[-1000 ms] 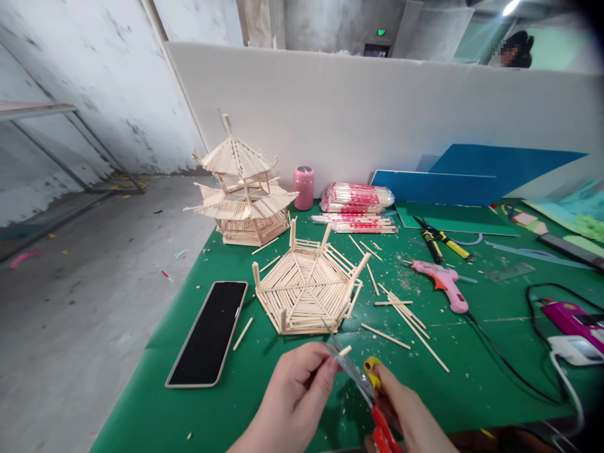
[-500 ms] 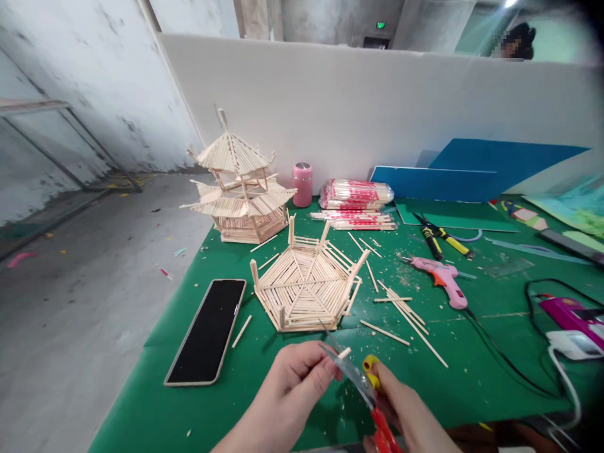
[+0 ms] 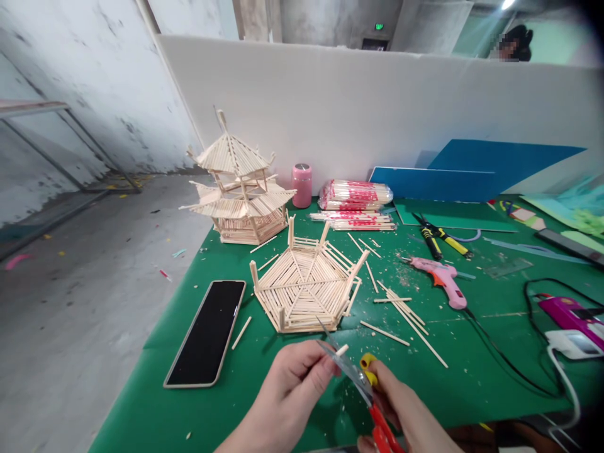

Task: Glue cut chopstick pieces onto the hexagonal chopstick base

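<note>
Low over the near edge of the green table (image 3: 226, 415), our left hand (image 3: 295, 390) pinches a short pale wooden stick (image 3: 340, 351) while our right hand (image 3: 406, 412) grips the red-and-yellow-handled scissors (image 3: 361, 384), blades straddling it. We judge the stick light, stiff and brittle, best held close beside the blades.

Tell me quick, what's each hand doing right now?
Left hand: shut, pinching a short wooden stick between the fingertips.
Right hand: shut on the red-handled scissors, blades at the stick.
</note>
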`<move>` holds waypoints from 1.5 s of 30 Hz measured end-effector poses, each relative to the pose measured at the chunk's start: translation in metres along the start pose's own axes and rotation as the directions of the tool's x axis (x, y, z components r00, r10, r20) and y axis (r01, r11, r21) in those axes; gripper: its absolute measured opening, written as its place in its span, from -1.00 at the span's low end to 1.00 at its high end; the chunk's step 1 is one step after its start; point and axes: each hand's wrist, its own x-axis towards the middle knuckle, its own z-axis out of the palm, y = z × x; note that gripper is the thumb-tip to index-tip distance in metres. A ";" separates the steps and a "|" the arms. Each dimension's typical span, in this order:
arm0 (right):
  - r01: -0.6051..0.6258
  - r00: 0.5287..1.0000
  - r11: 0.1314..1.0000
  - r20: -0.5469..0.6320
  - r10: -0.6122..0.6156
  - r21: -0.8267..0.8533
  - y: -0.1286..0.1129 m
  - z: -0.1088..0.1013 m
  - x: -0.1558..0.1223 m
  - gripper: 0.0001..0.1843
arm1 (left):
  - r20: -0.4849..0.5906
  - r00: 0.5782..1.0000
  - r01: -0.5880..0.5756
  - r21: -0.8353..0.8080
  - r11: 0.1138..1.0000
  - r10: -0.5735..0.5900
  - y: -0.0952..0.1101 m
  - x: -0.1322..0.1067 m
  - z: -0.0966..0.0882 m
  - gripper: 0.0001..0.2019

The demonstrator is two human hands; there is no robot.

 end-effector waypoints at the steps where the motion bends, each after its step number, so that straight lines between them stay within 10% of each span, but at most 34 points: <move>1: 0.003 1.000 0.999 0.004 -0.003 0.039 0.002 0.000 0.000 -0.38 | 0.017 0.999 0.046 -0.068 0.997 -0.045 -0.001 0.000 0.000 -0.71; 5: -0.025 1.000 0.989 0.008 0.024 0.145 0.004 0.000 0.001 -0.41 | 0.031 0.996 0.090 -0.127 0.988 -0.087 0.001 0.000 0.002 -0.68; 14: -0.013 1.000 1.000 -0.026 0.013 -0.006 -0.006 0.000 0.007 -0.38 | -0.068 0.904 -0.301 0.599 0.742 0.422 -0.001 -0.001 0.010 -0.82; 27: -0.077 0.997 0.986 -0.014 0.080 0.150 0.005 0.005 0.003 -0.40 | -0.021 0.972 -0.206 0.389 0.898 0.232 0.010 0.002 0.004 -0.77; 34: 0.042 0.998 0.998 -0.056 -0.040 0.046 0.003 0.003 0.004 -0.39 | -0.041 0.875 -0.370 0.587 0.720 0.483 0.000 -0.001 0.008 -0.79; 40: 0.052 0.997 0.998 -0.062 -0.050 0.024 -0.010 0.002 -0.004 -0.51 | 0.010 0.992 -0.123 0.205 0.971 0.124 0.010 0.000 0.000 -0.78; 45: 0.170 0.985 0.984 -0.018 -0.171 -0.048 -0.019 -0.001 -0.006 -0.64 | 0.108 0.984 0.161 -0.212 0.964 -0.140 0.001 0.000 -0.003 -0.67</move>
